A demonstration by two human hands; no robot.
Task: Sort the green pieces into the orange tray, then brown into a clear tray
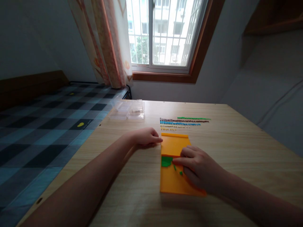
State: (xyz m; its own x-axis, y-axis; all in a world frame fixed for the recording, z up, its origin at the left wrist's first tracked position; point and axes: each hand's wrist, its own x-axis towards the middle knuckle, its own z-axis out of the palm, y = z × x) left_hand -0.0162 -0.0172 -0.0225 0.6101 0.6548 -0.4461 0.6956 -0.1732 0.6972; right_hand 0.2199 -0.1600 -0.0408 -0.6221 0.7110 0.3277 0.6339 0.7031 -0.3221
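An orange plastic tray (pixel 175 184) with a raised ridge across it lies on the table in front of me. Below the ridge, green sticks (pixel 166 161) sit side by side against its left wall, and a few loose green pieces (pixel 181 173) lie to their right. My left hand (pixel 147 136) rests on the table with its fingers curled, one fingertip touching the tray's upper left edge. My right hand (pixel 199 165) is over the tray's right side. Its index finger stretches to the right end of the green sticks, thumb apart below; I see nothing held in it.
Beyond the tray, rows of small green, brown, blue and yellow pieces (pixel 180 122) lie on the wooden table (pixel 127 195). Clear plastic boxes (pixel 136 109) stand at the far left corner. A bed with a checked sheet (pixel 52 126) adjoins the left edge; a window is ahead.
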